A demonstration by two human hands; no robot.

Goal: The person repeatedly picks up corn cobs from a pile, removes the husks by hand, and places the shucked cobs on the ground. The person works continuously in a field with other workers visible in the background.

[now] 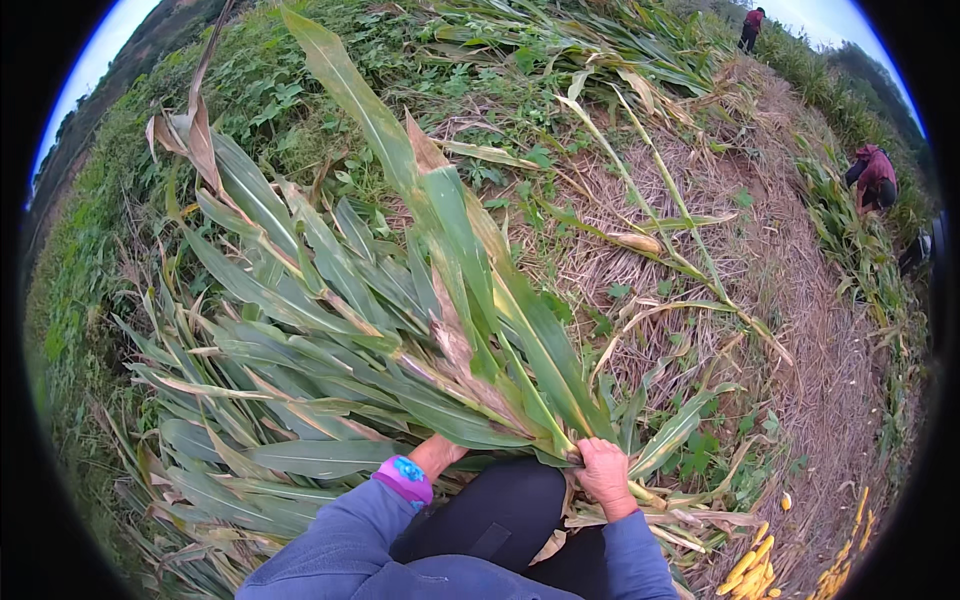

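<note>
My right hand (602, 471) is closed around the lower end of a corn stalk with long green leaves (525, 330), just beyond my knee. The stalk slants away to the upper left. Some of its leaves have turned yellow and brown. My left hand (441, 453) reaches beneath the leaves, its fingers hidden, so its grip cannot be made out. Under and left of this stalk lies a thick heap of cut corn stalks (300, 420). A dry brown husk (457, 349) hangs among the leaves.
Yellow corn cobs (750, 570) lie in a pile at lower right, with another row of cobs (836, 574) beyond. A loose stalk (675, 255) bearing an ear (636, 241) rests on straw. One person (874, 180) bends at the right; another person (751, 30) stands farther off.
</note>
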